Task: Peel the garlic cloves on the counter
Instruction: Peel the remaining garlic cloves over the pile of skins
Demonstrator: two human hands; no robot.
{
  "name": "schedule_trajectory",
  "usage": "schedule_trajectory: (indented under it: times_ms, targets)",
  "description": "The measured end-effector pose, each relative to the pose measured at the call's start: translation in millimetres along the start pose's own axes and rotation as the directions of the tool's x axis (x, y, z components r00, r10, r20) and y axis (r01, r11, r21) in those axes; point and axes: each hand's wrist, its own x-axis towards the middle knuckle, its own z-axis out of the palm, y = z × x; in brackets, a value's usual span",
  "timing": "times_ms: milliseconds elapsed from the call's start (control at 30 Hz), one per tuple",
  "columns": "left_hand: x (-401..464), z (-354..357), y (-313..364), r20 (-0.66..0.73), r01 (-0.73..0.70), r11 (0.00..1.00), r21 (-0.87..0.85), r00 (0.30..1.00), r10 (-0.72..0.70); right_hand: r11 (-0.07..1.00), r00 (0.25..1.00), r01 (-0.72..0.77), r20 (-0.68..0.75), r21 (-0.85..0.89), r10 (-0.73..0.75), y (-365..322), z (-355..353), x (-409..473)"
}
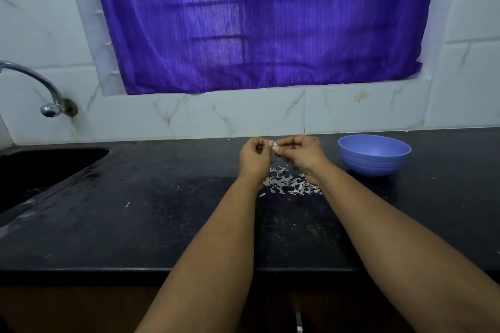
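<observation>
A small pale garlic clove is held above the black counter, pinched between the fingertips of both hands. My left hand has its fingers curled and touches the clove from the left. My right hand pinches it from the right. Below the hands a pile of papery garlic skins lies scattered on the counter. No other whole cloves show on the counter.
A blue plastic bowl stands to the right of my hands; its contents are hidden. A dark sink with a chrome tap is at the left. A purple curtain hangs over the tiled wall behind.
</observation>
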Motion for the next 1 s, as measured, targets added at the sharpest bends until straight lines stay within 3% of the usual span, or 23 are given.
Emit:
schedule_trajectory:
  times_ms: [200,400,567,633,667,733,833,933,967,1000]
  targets:
    - [-4,0,3,0.074,-0.088,0.977,0.195,0.994,0.074,0.999,0.99,-0.039,0.132,-0.033,0.043,-5,-5,-3]
    - [-7,4,8,0.081,-0.078,0.985,0.153,0.994,0.067,0.992,0.996,-0.057,0.071,0.114,0.049,-4,-6,2]
    - [-7,5,9,0.1,0.098,0.992,0.077,0.989,-0.105,0.978,0.998,-0.063,0.013,0.199,0.062,-10,-19,4]
    - [-7,3,9,0.102,0.068,0.986,0.155,0.991,-0.084,0.977,0.998,-0.058,-0.006,0.207,0.06,-10,-23,7]
    - [-7,2,8,0.131,0.003,0.955,0.295,0.99,-0.043,0.978,0.998,-0.054,-0.01,0.199,0.057,-10,-24,7]
    - [-8,-2,5,0.218,-0.11,0.787,0.608,0.975,-0.032,0.986,0.999,-0.037,-0.017,0.161,0.04,-10,-26,10]
    - [-8,-7,3,0.277,-0.167,0.585,0.794,0.955,-0.103,0.996,1.0,-0.014,-0.023,0.092,0.016,-7,-27,13]
    - [-8,-9,4,0.286,-0.162,0.509,0.845,0.942,-0.175,0.999,0.999,0.028,-0.025,-0.047,-0.029,-4,-26,16]
    - [-7,-7,4,0.294,-0.158,0.523,0.838,0.937,-0.188,0.995,0.999,0.043,-0.018,-0.085,-0.045,-4,-26,16]
    - [-7,-6,4,0.288,-0.125,0.608,0.784,0.941,-0.177,0.992,0.998,0.058,-0.005,-0.111,-0.059,-3,-27,16]
